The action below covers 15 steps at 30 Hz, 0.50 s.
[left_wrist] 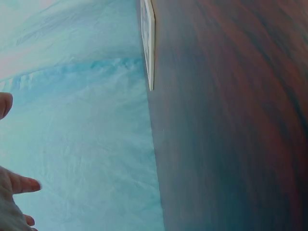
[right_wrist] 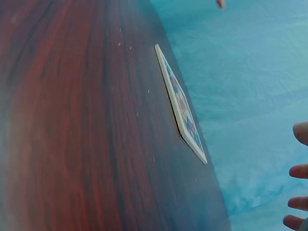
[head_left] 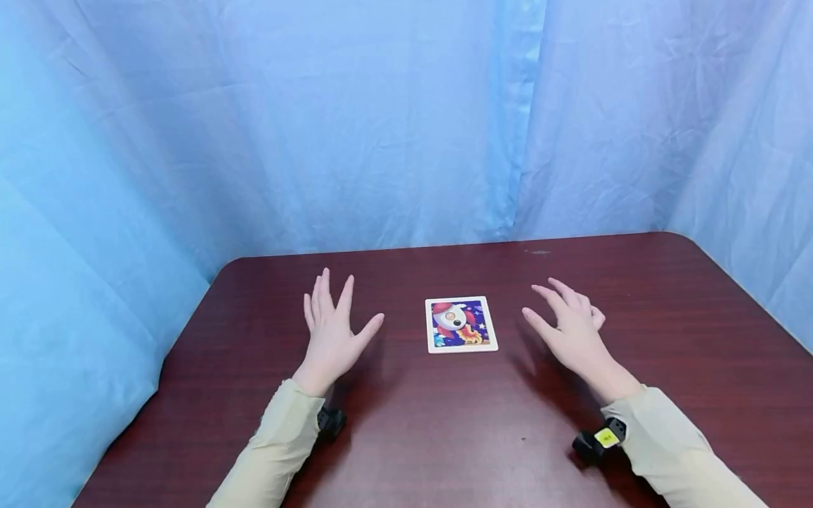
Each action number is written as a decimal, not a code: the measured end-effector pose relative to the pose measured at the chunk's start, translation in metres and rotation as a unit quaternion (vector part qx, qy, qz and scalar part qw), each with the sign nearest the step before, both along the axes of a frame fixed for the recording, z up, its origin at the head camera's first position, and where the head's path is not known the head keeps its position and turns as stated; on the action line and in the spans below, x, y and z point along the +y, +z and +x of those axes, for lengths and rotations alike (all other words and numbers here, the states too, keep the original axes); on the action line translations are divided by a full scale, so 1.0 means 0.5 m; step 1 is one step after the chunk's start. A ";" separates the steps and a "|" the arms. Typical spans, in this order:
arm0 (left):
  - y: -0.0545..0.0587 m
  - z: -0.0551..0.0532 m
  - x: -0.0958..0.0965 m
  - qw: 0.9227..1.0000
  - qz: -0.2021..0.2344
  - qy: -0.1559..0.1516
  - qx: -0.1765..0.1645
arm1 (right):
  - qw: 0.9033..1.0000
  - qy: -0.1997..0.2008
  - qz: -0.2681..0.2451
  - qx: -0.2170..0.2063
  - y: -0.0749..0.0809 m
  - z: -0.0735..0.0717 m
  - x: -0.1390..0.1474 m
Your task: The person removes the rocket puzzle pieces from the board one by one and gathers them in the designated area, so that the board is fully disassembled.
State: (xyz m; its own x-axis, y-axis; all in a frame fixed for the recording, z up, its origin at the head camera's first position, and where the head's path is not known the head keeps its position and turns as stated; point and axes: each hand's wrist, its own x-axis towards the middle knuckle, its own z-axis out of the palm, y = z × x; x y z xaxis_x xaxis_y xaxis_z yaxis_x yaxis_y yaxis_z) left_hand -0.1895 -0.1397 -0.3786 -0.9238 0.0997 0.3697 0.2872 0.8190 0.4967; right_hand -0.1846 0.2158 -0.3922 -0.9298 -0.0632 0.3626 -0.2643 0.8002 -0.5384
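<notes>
A flat, white-framed picture board (head_left: 461,324) lies on the dark red-brown table, showing a cartoon rocket with an orange flame on a dark blue ground. To its left, my left hand (head_left: 333,339) hovers with fingers spread and nothing in it. My right hand (head_left: 571,331) is held to the right of the board, its fingers loosely bent and holding nothing. Both hands are apart from the board. In the right wrist view the picture board (right_wrist: 180,106) appears edge-on as a thin slab. The left wrist view catches only its pale edge (left_wrist: 151,53).
The wooden table (head_left: 457,423) has rounded far corners. Blue curtains (head_left: 381,127) hang behind it and along both sides. Black wrist devices (head_left: 332,422) sit at both sleeve cuffs, the right one bearing a yellow label (head_left: 606,438).
</notes>
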 end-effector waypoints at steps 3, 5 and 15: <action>0.006 -0.005 0.010 0.999 0.029 -0.013 0.017 | 0.999 0.005 -0.030 -0.028 0.000 -0.005 -0.002; 0.009 -0.010 0.021 0.998 0.047 -0.021 0.022 | 0.997 0.007 -0.050 -0.053 0.002 -0.011 -0.005; 0.008 -0.039 0.101 0.993 0.054 -0.094 -0.050 | 0.982 0.013 -0.136 -0.134 -0.019 -0.067 -0.023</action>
